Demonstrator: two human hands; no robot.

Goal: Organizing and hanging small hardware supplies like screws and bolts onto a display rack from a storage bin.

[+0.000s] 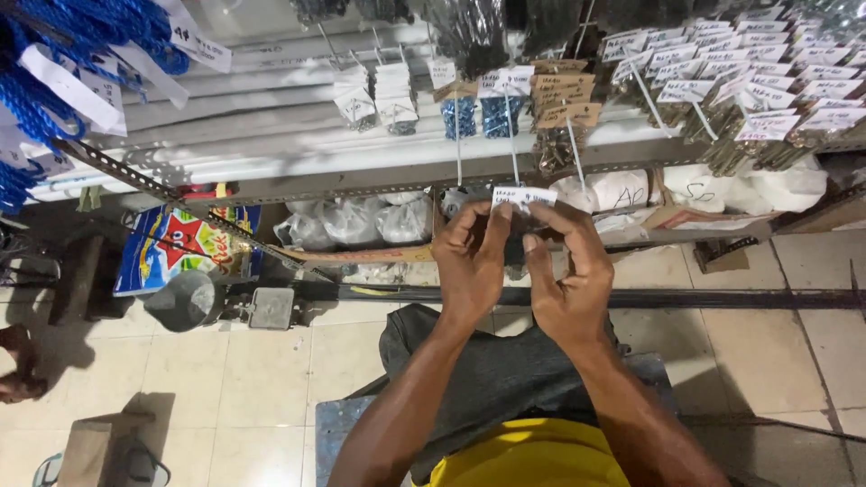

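Head view, looking down: both hands up in front of a metal shelf rack w/ hanging bagged hardware. Left hand (469, 266) and right hand (570, 280) meet at the rack's lower shelf edge, each grip closed on a small dark packet (516, 245) topped by a white paper tag (523, 196). Fingertips pinch the tag's lower edge; thumbs sit below on the packet. Packet mostly hidden by fingers, contents can't tell. Tag hangs from a thin white tie (512, 144) running up to the rack.

Above: rows of small bags w/ white tags (749, 81) at upper right, blue-filled bags (478, 115) mid, brown card-tagged bags (559, 99) beside them. Blue rope coil (54, 54) w/ tags at upper left corner. White pipes (271, 135) lie along the upper shelf. Lower shelf holds clear plastic bags (361, 221) and white sacks (722, 189).

Floor: pale tiles (253, 379), a long dark metal bar (686, 298) lying across just below the hands, a colourful blue bag (180, 248) at left, grey funnel-like piece (185, 299) near it. Person's dark shorts and yellow shirt (532, 455) at bottom
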